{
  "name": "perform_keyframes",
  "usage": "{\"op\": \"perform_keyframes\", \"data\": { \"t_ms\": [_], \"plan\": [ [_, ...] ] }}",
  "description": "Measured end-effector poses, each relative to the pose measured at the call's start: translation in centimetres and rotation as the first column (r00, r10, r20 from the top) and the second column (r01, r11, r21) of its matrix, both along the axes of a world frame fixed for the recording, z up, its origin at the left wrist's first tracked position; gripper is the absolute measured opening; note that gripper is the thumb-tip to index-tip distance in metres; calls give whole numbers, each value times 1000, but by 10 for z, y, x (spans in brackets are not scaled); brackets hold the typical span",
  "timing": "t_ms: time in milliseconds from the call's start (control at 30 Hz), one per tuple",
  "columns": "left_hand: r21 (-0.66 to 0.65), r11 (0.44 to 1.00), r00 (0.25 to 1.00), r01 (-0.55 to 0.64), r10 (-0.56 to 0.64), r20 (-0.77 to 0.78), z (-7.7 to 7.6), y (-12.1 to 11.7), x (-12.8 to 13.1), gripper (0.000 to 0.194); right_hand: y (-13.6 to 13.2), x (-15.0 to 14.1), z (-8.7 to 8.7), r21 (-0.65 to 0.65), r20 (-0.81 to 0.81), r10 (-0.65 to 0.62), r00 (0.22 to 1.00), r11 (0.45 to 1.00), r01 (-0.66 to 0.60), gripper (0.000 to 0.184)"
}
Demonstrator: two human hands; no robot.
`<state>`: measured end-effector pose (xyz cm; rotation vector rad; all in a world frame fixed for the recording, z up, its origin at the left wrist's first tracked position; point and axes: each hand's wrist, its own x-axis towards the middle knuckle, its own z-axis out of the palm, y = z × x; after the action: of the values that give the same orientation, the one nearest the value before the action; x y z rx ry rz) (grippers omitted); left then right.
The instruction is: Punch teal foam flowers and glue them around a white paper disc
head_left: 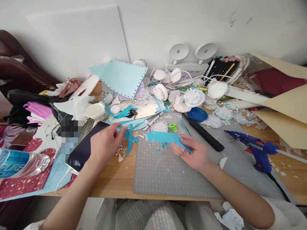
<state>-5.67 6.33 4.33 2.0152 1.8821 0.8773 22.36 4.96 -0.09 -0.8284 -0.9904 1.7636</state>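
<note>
Head view: right fingers [188, 140] pinch a flat, papery blue strip [161, 137]; left fingers' [120, 135] grip I cannot tell.

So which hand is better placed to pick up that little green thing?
Probably the right hand: it's closer to the green object, though holding a blue strip. The left hand is farther off, by the phone.

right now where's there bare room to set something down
The front of the grey mat is mostly bare, between the right hand and the table's front edge. A narrower wooden strip lies between the mat and the left forearm. Crowded: the back, with white discs and paper; the left, with phone and bottle.
</note>
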Motion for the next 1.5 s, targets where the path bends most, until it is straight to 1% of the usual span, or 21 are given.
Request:
{"op": "perform_keyframes", "data": {
  "t_ms": [67, 100, 133, 167, 233, 267, 300, 400, 500, 567, 633, 667, 767, 867, 900, 967, 1067, 1133, 1200, 1300, 1500],
  "plan": [
    [114, 990, 996, -78, 81, -24, -1, 0, 4, 31, -3, -1, -6, 27, 88, 2, 996, 1000, -5, 32],
    [103, 994, 998, -29, 23, 62, 0, -1, 7, 36, -5, -2, -8, 37, 122, 0, 993, 999, -5, 32],
    [46, 995, 975, 91, -98, 200, 1, -3, 11, 44, -7, -2, -9, 48, 150, 3, 989, 999, -10, 32],
    [-18, 965, 899, 262, -237, 370, 3, -6, 16, 54, -9, -3, -10, 58, 168, 5, 986, 998, -15, 33],
    [-130, 804, 682, 581, -393, 617, 4, -10, 30, 63, -13, -5, -8, 109, 247, 3, 969, 994, -31, 35],
    [-143, 739, 614, 659, -418, 669, 5, -12, 37, 55, -15, -7, -6, 154, 311, -10, 950, 987, -40, 36],
    [-166, 721, 596, 672, -394, 700, 5, -12, 45, 45, -17, -8, -4, 212, 384, -35, 923, 976, -51, 37],
    [-240, 762, 644, 601, -284, 710, 4, -9, 65, 30, -15, -8, 6, 407, 573, -127, 810, 902, -147, 37],
    [-269, 751, 663, 603, -285, 692, 0, -3, 72, 37, 0, -1, 15, 522, 656, -202, 727, 817, -244, 34],
    [-301, 740, 654, 602, -241, 717, -9, -1, 70, 41, 16, 6, 17, 604, 701, -348, 623, 753, -260, 26],
    [-358, 731, 640, 581, -138, 756, -21, 0, 66, 44, 32, 12, 14, 685, 711, -518, 476, 663, -302, 16],
    [-381, 723, 633, 576, -100, 768, -28, 0, 64, 45, 39, 15, 10, 698, 713, -563, 418, 627, -346, 20],
    [-375, 694, 582, 614, -78, 809, -42, 2, 61, 48, 50, 21, -5, 659, 751, -558, 353, 597, -458, 32],
    [-364, 667, 554, 650, -87, 828, -44, 5, 61, 50, 51, 25, -10, 659, 752, -524, 401, 624, -421, 23],
    [-368, 660, 552, 655, -86, 829, -43, 6, 61, 50, 49, 26, -8, 671, 735, -520, 436, 648, -359, 20],
    [-367, 657, 543, 659, -77, 836, -41, 7, 62, 50, 45, 26, -2, 647, 692, -473, 545, 742, -177, 19],
    [-354, 657, 514, 666, -59, 856, -41, 8, 61, 47, 34, 21, 9, 392, 497, -273, 824, 918, 67, 26],
    [-352, 653, 508, 671, -58, 860, -43, 8, 59, 42, 27, 15, 13, 181, 264, -125, 956, 980, 78, 31],
    [-350, 650, 518, 675, -80, 851, -45, 9, 57, 39, 21, 10, 15, 30, 90, -9, 996, 1000, 6, 31],
    [-333, 624, 521, 707, -140, 842, -44, 10, 56, 37, 16, 5, 16, -103, -18, 81, 997, 991, -83, 29],
    [-349, 598, 529, 722, -151, 835, -37, 11, 59, 28, 17, 5, 17, -184, -123, 82, 989, 977, -103, 30]
  ]
}}
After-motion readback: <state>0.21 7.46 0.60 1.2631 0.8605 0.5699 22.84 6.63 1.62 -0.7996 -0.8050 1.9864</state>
